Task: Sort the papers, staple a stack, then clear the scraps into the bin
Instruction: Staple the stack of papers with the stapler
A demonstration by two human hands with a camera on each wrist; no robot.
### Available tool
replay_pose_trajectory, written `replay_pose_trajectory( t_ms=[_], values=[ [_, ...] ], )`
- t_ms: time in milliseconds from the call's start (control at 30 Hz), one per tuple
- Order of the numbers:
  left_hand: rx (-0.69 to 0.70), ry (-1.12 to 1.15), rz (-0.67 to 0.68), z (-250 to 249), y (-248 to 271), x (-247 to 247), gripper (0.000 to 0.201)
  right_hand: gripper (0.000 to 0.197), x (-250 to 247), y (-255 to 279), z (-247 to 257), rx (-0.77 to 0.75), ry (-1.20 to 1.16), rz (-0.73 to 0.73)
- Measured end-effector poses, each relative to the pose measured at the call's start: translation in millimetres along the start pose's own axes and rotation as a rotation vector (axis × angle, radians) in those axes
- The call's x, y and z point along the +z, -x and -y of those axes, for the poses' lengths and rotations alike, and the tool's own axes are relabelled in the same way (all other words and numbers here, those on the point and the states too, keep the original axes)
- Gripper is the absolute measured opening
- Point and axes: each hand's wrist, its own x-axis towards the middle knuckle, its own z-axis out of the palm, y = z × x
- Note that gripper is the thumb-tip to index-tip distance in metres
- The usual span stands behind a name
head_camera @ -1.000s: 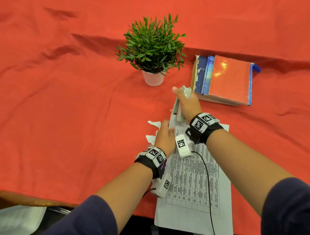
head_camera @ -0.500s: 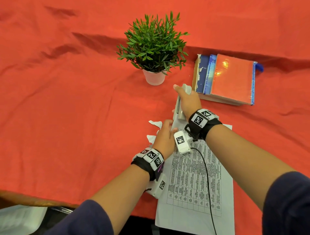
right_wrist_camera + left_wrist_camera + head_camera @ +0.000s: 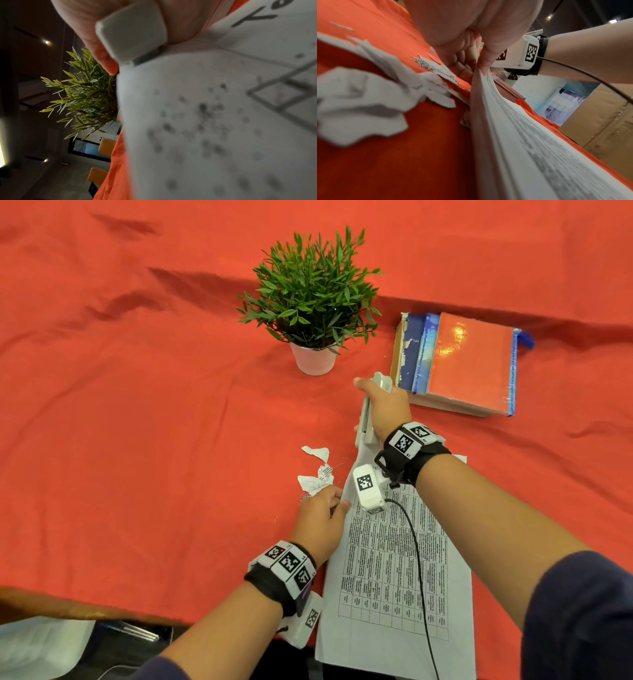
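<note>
Potted plant (image 3: 313,299): green, white pot, upright, mid-table toward far edge | Books (image 3: 459,362): flat stack, orange cover on top, right of plant, apart from it | Tablecloth (image 3: 137,422): orange, creased, covers table to near edge | Cardboard box (image 3: 599,115): beyond table's right edge

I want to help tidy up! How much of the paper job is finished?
The printed white paper stack lies gathered, so sorting looks done. Stapling is in hand: the right hand grips the pale grey stapler at the stack's top corner, while the left hand pinches its edge. The torn white paper scraps still need binning.
</note>
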Motion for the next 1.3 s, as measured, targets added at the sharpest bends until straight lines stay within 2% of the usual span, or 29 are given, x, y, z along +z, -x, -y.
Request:
replay_pose_trajectory(
  t_ms=[233, 300, 433, 533, 667, 800, 1133, 1300],
  values=[
    [-0.006, -0.008, -0.011, 8, -3, 3, 0.009, 0.040, 3, 0, -1, 0.006, 0.014, -0.010],
    [0.002, -0.007, -0.022, 9, -2, 3, 0.009, 0.045, 1, -1, 0, 0.021, 0.039, 0.039],
    [0.025, 0.021, -0.047, 6, -1, 4, 0.010, 0.034, -3, 0, 2, 0.053, 0.027, 0.166],
    [0.027, 0.028, -0.052, 5, -2, 4, 0.011, 0.042, -3, -3, -2, 0.052, 0.083, 0.111],
    [0.014, 0.017, -0.047, 5, -2, 4, 0.011, 0.067, 0, -4, -5, 0.036, 0.131, 0.019],
    [0.028, -0.008, -0.050, 4, -2, 5, 0.010, 0.050, 3, 1, 0, -0.035, 0.206, -0.010],
    [0.015, 0.026, -0.047, 2, 2, 5, 0.012, 0.053, 6, -6, -6, -0.056, 0.169, 0.008],
    [-0.085, 0.089, -0.012, 6, 24, 10, 0.017, 0.052, 6, -2, -3, -0.054, 0.184, 0.006]
  ],
)
